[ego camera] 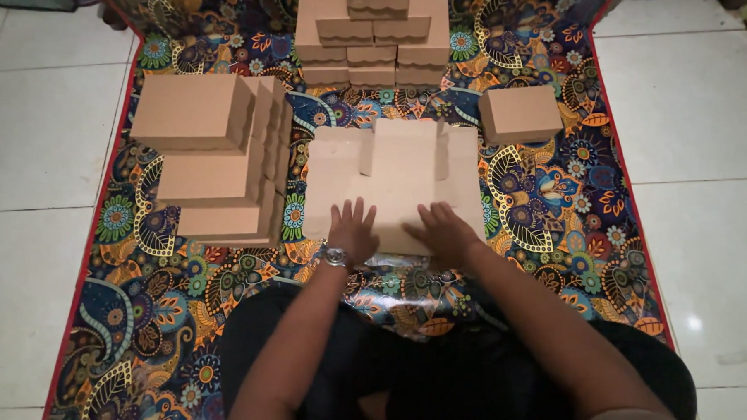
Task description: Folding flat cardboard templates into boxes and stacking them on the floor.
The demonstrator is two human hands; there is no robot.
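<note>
My left hand (pixel 351 230) and right hand (pixel 442 231) press spread fingers flat on the cardboard blank (pixel 393 180); light, creasable, best gripped at edges.

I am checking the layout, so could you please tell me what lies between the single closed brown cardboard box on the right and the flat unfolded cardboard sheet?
In the head view, only patterned mat shows between the single closed brown cardboard box and the flat unfolded cardboard sheet.

Both palms down on flat unfolded cardboard box blank (pixel 393 180): left hand (pixel 351 231), watch on wrist, fingers spread; right hand (pixel 442 231) beside it. Patterned mat (pixel 556 220) underneath. Folded box stacks left (pixel 210 158) and top (pixel 374 32), single box (pixel 519 112) right.
</note>
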